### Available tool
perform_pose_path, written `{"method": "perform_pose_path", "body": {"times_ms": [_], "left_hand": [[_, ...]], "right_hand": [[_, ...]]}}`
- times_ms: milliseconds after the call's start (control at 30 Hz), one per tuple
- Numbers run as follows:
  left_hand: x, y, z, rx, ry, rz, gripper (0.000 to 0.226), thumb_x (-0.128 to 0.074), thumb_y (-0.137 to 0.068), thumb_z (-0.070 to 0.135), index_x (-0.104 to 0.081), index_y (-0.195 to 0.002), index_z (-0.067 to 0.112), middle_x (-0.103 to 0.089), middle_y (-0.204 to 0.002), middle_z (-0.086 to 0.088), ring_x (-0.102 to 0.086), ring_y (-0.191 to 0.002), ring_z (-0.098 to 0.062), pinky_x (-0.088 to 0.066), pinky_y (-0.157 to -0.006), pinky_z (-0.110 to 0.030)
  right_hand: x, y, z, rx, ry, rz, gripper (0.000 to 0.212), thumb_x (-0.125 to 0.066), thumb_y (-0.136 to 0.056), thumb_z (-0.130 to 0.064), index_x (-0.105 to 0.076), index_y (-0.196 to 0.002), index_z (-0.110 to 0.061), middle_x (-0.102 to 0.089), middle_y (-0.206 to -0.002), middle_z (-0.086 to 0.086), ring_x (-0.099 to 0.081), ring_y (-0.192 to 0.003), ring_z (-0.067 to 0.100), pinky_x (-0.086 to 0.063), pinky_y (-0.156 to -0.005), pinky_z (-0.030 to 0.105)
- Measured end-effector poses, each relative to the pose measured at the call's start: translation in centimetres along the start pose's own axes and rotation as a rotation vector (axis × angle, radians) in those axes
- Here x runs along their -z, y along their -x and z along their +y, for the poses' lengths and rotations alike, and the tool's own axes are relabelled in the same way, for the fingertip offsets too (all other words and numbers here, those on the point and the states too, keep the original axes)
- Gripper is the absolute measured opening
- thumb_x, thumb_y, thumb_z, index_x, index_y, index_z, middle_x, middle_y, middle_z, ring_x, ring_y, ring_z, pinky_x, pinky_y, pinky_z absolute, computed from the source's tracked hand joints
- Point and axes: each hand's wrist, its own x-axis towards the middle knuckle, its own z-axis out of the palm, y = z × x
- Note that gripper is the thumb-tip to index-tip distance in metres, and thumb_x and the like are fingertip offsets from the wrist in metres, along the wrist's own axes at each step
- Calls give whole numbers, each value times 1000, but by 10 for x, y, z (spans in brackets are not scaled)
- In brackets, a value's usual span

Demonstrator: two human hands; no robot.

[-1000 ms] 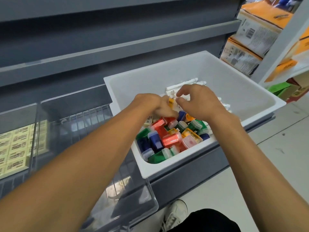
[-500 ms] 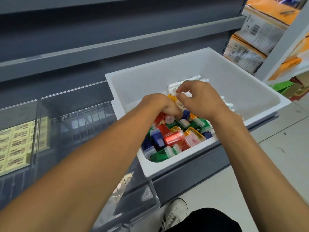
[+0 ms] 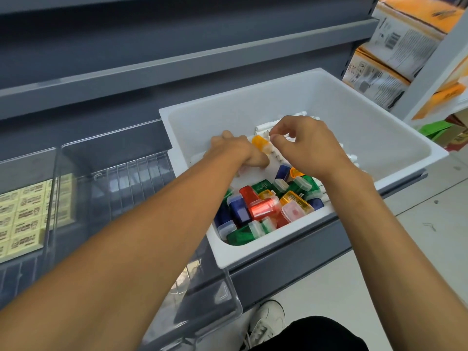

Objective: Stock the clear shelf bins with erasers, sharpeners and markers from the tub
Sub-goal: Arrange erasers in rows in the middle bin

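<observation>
hands in the tub [image 3: 354, 122], over the markers [image 3: 264, 127]
markers lie crosswise under the curled right hand [image 3: 309, 145], the nearer; curled left hand [image 3: 233, 150] beside an orange sharpener [image 3: 259, 142]; what either holds cannot be told.

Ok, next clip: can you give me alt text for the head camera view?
The left hand and right hand reach into a white tub on a grey shelf, over white markers at its middle; whether either grips anything is hidden. Coloured sharpeners fill the tub's near corner, and a clear bin at far left holds yellow erasers.
</observation>
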Motion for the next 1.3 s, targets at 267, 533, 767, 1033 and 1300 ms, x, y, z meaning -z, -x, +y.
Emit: {"method": "perform_pose_path", "body": {"times_ms": [267,533,767,1033,1300], "left_hand": [[6,3,-6,-104,39,-89,56,-73,-86,30,-44,-134,25,-30,-128,-8,-68,-85,-27,-58,-74,-38],[-10,10,0,-145,89,-41,72,-57,-95,28,-15,-153,33,-14,-151,-11,-53,-119,-37,-57,-86,-41],[-31,-4,8,-162,-10,95,75,-46,-91,68,-15,-153,39,-23,-144,-11,-37,-126,-34,-37,-77,-36],[-23,3,8,-249,-56,132,57,-47,-98,54,-35,-146,26,-31,-112,-9,-44,-84,-22,-37,-65,-31],[-16,18,2,-242,-115,13,62,-59,-96,40,-28,-150,38,-29,-137,-13,-43,-92,-27,-37,-69,-33]], "right_hand": [[-1,0,2,9,12,-26,20,-54,-96,-29,-67,-110,-22,-65,-117,-4,-51,-99,8,-37,-80,24],[-1,0,1,20,-8,-33,19,-54,-95,-28,-67,-108,-22,-66,-116,-3,-52,-100,8,-37,-81,24],[-2,-2,3,25,-13,-26,18,-54,-95,-27,-67,-105,-23,-67,-113,-4,-53,-98,8,-38,-81,24],[1,1,0,15,41,-97,23,-56,-95,-30,-63,-116,-22,-64,-116,-1,-55,-105,16,-37,-80,26],[0,3,-2,-28,104,-108,33,-57,-94,-32,-55,-125,-23,-61,-125,3,-56,-111,20,-43,-86,31]]}}
